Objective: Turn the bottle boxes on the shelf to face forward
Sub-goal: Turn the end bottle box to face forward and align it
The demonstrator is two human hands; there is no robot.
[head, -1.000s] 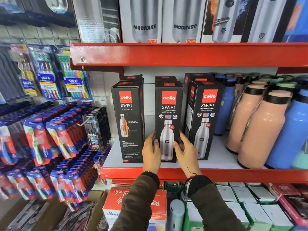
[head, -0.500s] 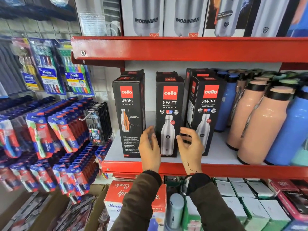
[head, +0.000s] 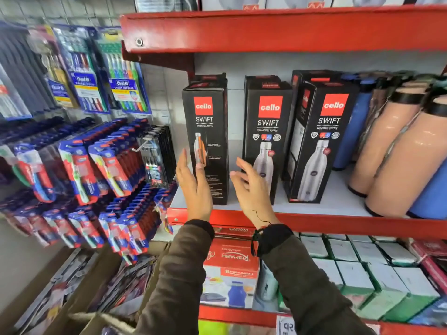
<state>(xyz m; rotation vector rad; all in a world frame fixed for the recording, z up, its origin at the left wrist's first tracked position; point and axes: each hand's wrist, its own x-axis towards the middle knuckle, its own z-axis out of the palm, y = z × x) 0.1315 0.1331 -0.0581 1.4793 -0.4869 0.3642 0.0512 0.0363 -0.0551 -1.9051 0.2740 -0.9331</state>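
Three black bottle boxes point(head: 267, 139) upright on red shelf point(head: 314, 221), 12 to 2 o'clock. Left hand point(head: 193, 187) and right hand point(head: 254, 189) open, empty, flanking leftmost box point(head: 208, 131) at 11 o'clock, not gripping.

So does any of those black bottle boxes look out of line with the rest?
Yes. The left box shows a different face, an orange-and-silver bottle with small print, unlike the middle box. The right box stands angled, its side panel showing.
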